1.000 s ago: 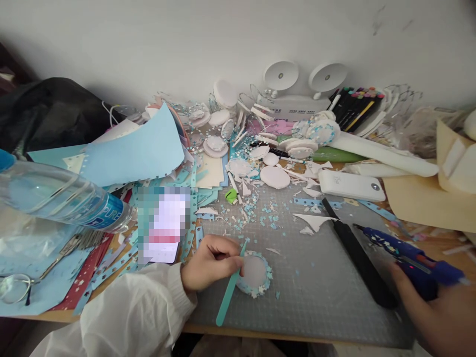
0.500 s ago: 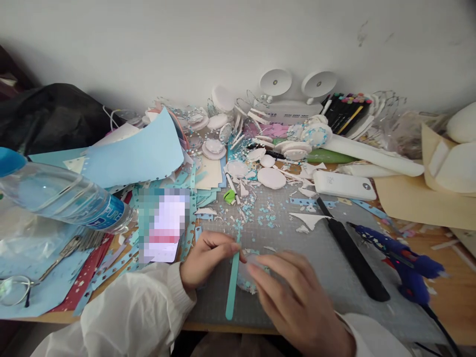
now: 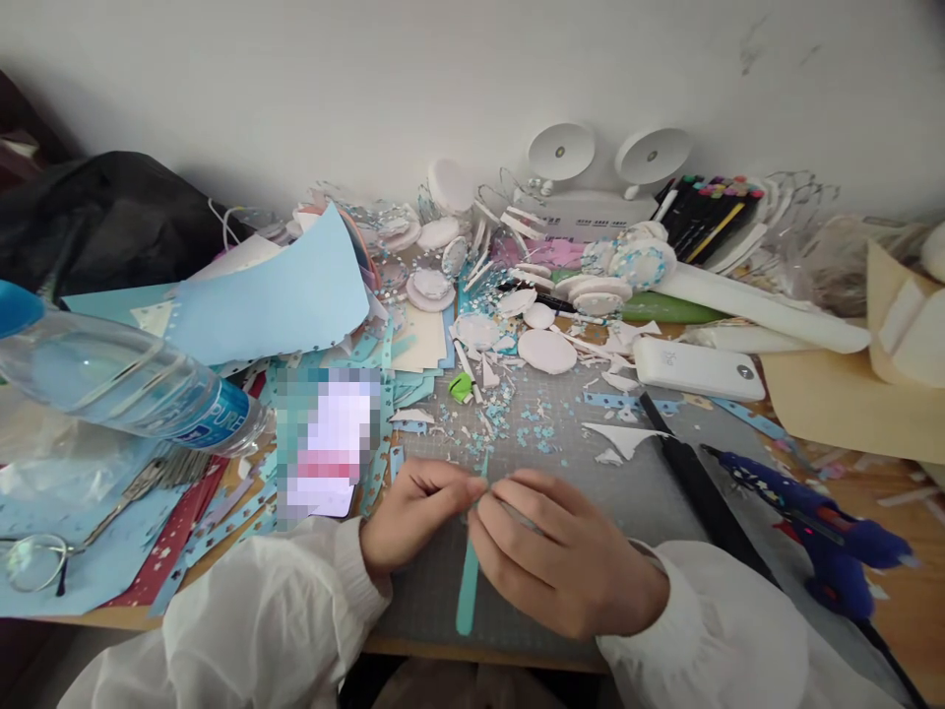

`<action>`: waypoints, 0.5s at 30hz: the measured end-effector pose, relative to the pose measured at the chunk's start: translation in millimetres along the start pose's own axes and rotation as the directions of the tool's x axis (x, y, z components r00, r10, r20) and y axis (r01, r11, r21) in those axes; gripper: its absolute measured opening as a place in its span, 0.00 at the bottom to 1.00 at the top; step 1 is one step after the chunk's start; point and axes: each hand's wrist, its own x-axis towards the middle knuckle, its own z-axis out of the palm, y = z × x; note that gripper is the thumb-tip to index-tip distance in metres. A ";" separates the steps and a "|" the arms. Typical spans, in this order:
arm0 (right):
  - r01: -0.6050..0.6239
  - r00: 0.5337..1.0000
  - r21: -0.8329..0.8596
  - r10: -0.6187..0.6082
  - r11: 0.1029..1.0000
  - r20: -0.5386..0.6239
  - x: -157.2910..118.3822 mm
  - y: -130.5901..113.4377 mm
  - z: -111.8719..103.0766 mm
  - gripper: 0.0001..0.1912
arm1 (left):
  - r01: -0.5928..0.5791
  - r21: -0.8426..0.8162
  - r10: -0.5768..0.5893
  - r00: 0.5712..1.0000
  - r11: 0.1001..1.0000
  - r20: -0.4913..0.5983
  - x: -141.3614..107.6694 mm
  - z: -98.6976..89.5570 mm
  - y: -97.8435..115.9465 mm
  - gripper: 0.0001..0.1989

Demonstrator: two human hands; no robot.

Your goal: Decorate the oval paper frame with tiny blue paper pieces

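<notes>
My left hand [image 3: 420,512] is closed, thumb and forefinger pinched at the fingertips of my right hand; what they pinch is hidden. My right hand [image 3: 550,551] curls its fingers round a small round disc, now nearly all covered, with only a pale sliver showing between the fingers. A narrow teal stick [image 3: 468,591] with a rounded near end runs under the fingertips; I cannot tell whether it is held or lies on the grey cutting mat [image 3: 591,483]. Blue and white paper bits [image 3: 532,428] are scattered just beyond my hands.
A pixelated phone [image 3: 329,443] and a tilted water bottle [image 3: 148,379] lie on the left. Rightward are a black tool [image 3: 698,492], a blue glue gun [image 3: 819,522] and a white power bank [image 3: 698,366]. White discs [image 3: 546,350] pile up at the back.
My right hand has turned and closed in against my left fingertips, covering the white disc with blue specks that showed below it. The view has shifted slightly.
</notes>
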 end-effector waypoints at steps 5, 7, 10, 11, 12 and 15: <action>-0.278 0.930 0.314 0.336 0.908 -0.147 -6.1 23.5 -10.5 0.07 | -0.121 0.126 0.129 0.990 0.985 -0.057 2.1 -1.5 9.0 0.22; -0.449 0.773 0.502 0.603 0.739 -0.197 -16.3 30.0 -7.1 0.08 | -0.183 0.203 0.195 0.980 0.962 -0.038 3.9 -3.0 13.9 0.17; -0.552 0.520 0.703 0.844 0.449 -0.130 -33.4 33.5 3.7 0.05 | -0.275 0.293 0.274 0.961 0.916 0.046 6.6 -5.6 16.1 0.11; -0.557 0.483 0.742 0.872 0.372 -0.074 -38.0 33.4 7.1 0.03 | -0.300 0.322 0.290 0.954 0.898 0.079 7.3 -6.3 15.8 0.09; -0.560 0.467 0.771 0.884 0.304 -0.009 -41.6 32.8 9.8 0.02 | -0.319 0.349 0.298 0.948 0.881 0.114 7.8 -6.8 15.2 0.07; -0.530 0.485 0.830 0.866 0.175 0.127 -46.3 30.3 13.3 0.02 | -0.357 0.406 0.287 0.931 0.841 0.225 8.4 -6.6 14.5 0.06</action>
